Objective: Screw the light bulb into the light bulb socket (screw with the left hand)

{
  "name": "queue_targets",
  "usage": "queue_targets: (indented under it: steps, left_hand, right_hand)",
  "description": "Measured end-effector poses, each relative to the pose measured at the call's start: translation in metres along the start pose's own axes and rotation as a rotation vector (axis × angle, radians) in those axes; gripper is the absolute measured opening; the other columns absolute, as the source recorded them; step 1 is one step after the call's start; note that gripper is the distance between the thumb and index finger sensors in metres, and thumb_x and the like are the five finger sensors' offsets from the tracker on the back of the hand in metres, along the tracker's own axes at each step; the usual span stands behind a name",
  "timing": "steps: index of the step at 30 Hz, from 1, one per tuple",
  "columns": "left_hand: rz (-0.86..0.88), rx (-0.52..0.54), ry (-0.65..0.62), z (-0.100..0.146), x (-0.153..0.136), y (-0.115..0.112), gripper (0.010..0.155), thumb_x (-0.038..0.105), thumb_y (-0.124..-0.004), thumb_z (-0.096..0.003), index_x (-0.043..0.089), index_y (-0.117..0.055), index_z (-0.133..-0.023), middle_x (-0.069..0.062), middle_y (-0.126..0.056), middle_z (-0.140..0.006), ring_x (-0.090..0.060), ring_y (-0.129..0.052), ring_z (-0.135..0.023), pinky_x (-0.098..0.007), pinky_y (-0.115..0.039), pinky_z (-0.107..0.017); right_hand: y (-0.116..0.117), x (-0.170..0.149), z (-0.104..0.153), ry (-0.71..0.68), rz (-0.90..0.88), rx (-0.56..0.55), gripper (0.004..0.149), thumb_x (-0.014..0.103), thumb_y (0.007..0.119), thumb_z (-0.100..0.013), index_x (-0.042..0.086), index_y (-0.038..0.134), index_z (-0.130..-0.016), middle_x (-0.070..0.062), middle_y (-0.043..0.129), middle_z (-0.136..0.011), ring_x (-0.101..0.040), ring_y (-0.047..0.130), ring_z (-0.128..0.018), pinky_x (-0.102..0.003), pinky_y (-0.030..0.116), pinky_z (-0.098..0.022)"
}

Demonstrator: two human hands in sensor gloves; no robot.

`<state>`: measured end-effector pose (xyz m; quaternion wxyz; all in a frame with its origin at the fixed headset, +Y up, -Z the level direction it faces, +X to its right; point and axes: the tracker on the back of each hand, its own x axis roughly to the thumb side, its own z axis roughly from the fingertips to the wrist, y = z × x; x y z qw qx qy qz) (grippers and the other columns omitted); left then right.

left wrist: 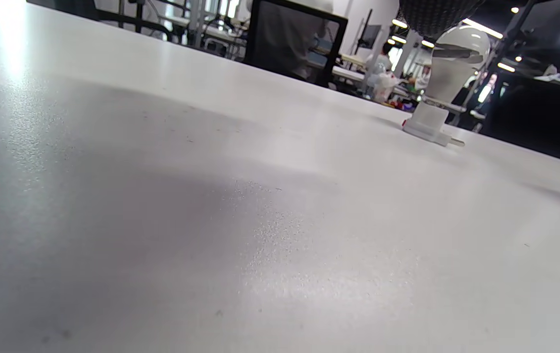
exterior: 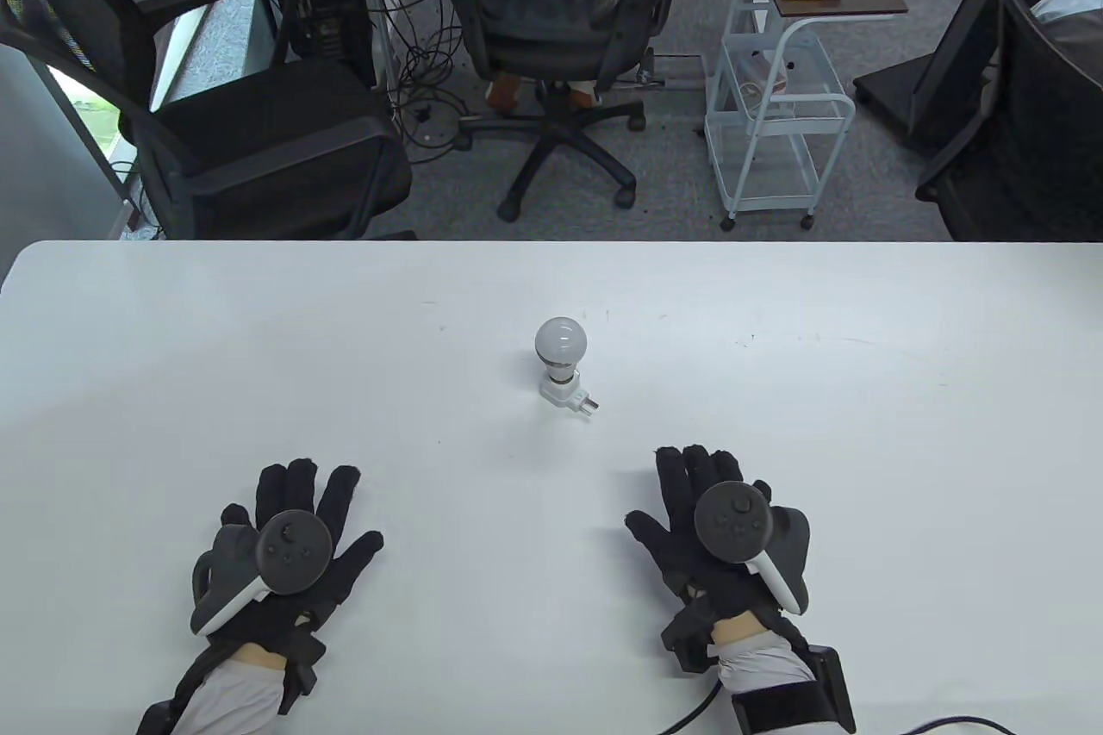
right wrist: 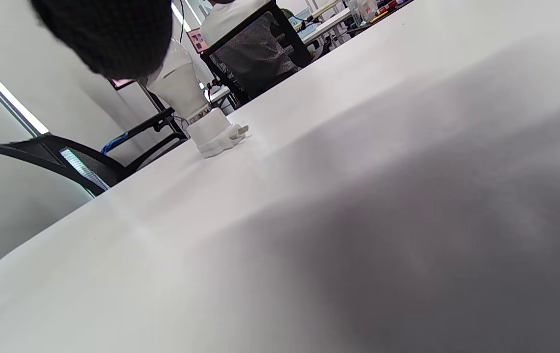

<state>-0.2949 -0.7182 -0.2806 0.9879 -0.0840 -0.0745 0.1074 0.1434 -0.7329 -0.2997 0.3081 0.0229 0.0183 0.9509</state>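
Note:
A white light bulb (exterior: 560, 343) stands upright in a white plug-in socket (exterior: 566, 395) at the middle of the white table (exterior: 172, 356). The bulb (left wrist: 451, 63) and socket (left wrist: 429, 127) also show in the left wrist view, and the bulb (right wrist: 177, 81) and socket (right wrist: 216, 135) in the right wrist view. My left hand (exterior: 297, 528) lies flat on the table, fingers spread, well to the near left of the bulb. My right hand (exterior: 711, 511) lies flat to the near right of it. Both hands hold nothing.
Office chairs (exterior: 258, 123) and a white wire cart (exterior: 775, 106) stand beyond the table's far edge. A black cable (exterior: 948, 722) runs from my right wrist at the near edge.

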Motion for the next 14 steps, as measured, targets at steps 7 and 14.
queue_targets:
  steps: [7, 14]
  left_hand:
    - [0.014, -0.007, -0.009, -0.0008, 0.0005, -0.0004, 0.078, 0.059, -0.056, -0.0636, 0.022, -0.019, -0.122, -0.032, -0.011, -0.12, -0.056, -0.004, -0.105, -0.086, -0.013, -0.06]
    - [0.042, -0.031, -0.015, -0.0036, -0.0018, -0.0015, 0.078, 0.059, -0.056, -0.064, 0.022, -0.019, -0.122, -0.031, -0.011, -0.12, -0.056, -0.004, -0.105, -0.086, -0.013, -0.06]
  right_hand:
    - [0.0062, 0.0034, -0.0011, -0.014, 0.038, 0.062, 0.075, 0.043, 0.081, -0.051, 0.02, 0.038, -0.109, -0.016, 0.027, -0.116, -0.045, 0.011, -0.105, -0.07, -0.001, -0.065]
    - [0.0099, -0.0016, -0.0055, 0.013, 0.021, 0.125, 0.074, 0.043, 0.08, -0.052, 0.02, 0.039, -0.109, -0.017, 0.029, -0.116, -0.046, 0.012, -0.105, -0.07, -0.001, -0.065]
